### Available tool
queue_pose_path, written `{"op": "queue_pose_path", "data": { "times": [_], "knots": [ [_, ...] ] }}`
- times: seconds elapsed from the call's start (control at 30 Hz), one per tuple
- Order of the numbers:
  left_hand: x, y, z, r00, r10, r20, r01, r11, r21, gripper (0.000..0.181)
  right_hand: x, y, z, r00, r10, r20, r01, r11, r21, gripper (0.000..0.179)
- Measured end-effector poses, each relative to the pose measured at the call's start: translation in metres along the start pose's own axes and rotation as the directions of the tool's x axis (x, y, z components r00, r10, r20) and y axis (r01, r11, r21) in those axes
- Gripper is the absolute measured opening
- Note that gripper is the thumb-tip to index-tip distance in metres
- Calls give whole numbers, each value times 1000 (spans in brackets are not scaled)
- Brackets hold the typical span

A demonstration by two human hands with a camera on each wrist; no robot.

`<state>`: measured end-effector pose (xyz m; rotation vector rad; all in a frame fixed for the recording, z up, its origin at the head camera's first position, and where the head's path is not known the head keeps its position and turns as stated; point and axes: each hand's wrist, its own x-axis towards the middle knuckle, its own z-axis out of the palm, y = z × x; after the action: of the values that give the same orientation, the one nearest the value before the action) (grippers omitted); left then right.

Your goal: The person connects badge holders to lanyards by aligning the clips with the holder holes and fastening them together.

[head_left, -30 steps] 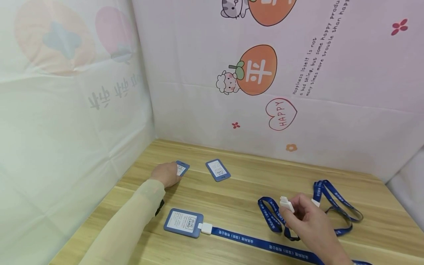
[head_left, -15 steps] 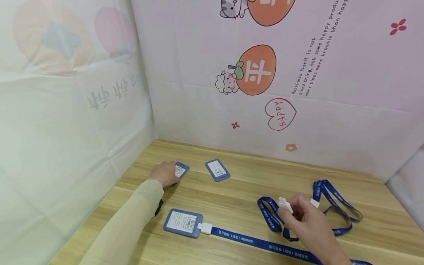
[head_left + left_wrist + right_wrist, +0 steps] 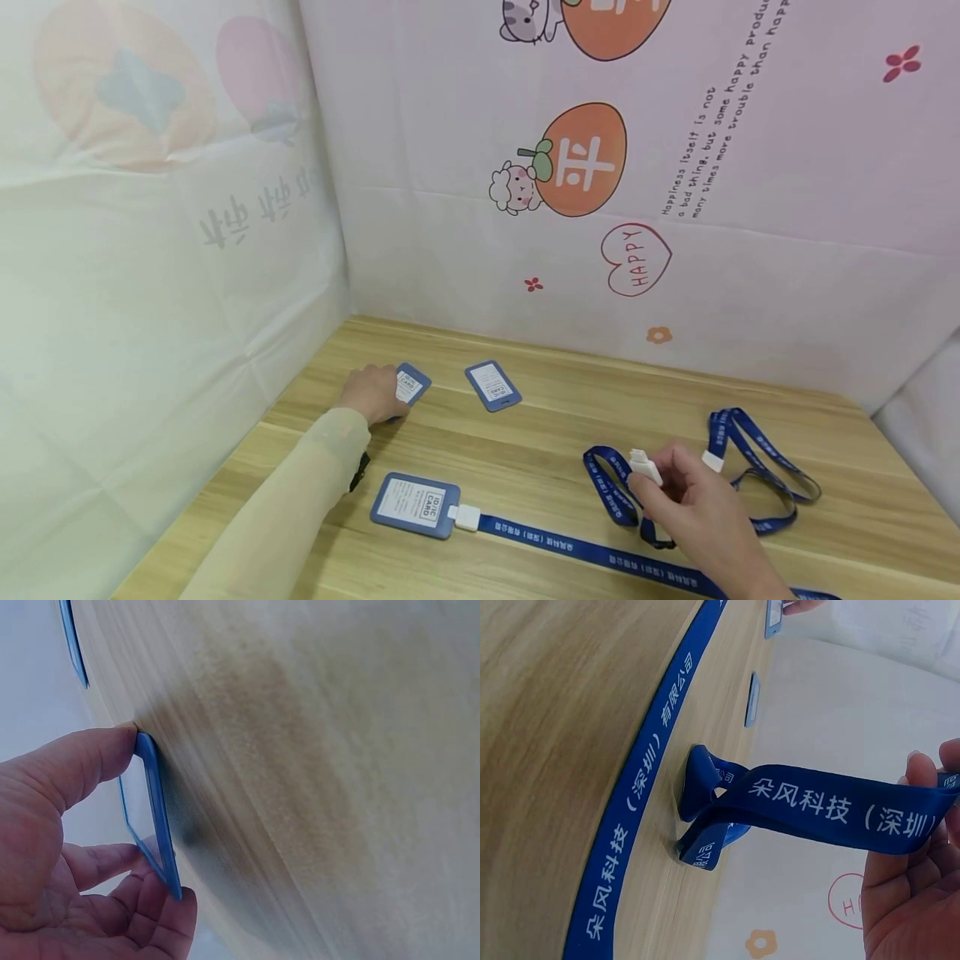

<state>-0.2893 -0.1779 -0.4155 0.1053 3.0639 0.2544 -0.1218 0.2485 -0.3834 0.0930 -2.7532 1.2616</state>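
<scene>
At the back left, my left hand (image 3: pixel 371 395) grips a blue ID card holder (image 3: pixel 412 383) by its edges. The left wrist view shows the thumb (image 3: pixel 112 754) at one edge of this holder (image 3: pixel 159 806) and fingertips at the opposite one, the holder tilted close over the wood. To the right, my right hand (image 3: pixel 701 500) pinches the white clip (image 3: pixel 645 468) of a blue lanyard between thumb and fingers. The strap (image 3: pixel 817 802) runs from that hand down to folds on the table in the right wrist view.
Another blue card holder (image 3: pixel 492 385) lies at the back. In front, a holder (image 3: pixel 415 505) is joined by a white clip (image 3: pixel 467 517) to a long flat lanyard (image 3: pixel 592 557). Loosely looped lanyard (image 3: pixel 765 450) lies at right. Printed cloth (image 3: pixel 450 250) rises behind the wooden table (image 3: pixel 540 467).
The card holder in my left hand has shifted slightly and more of its printed face shows beside the fingers. My right hand stays almost still with the clip.
</scene>
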Motion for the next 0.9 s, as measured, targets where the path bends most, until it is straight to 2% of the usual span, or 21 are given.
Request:
{"op": "queue_pose_path", "data": {
  "times": [0.3,0.5,0.9],
  "knots": [
    [2,1,5,1000,-27,8,27,994,-110,69,0,1,1,1000,-3,-3,3,1000,-3,22],
    [3,0,6,1000,-19,3,19,990,-142,71,-1,2,1,1000,11,15,-12,1000,14,25],
    [2,2,8,999,-21,37,29,979,-204,80,-1,3,1,1000,5,21,-6,1000,19,23]
  ]
}}
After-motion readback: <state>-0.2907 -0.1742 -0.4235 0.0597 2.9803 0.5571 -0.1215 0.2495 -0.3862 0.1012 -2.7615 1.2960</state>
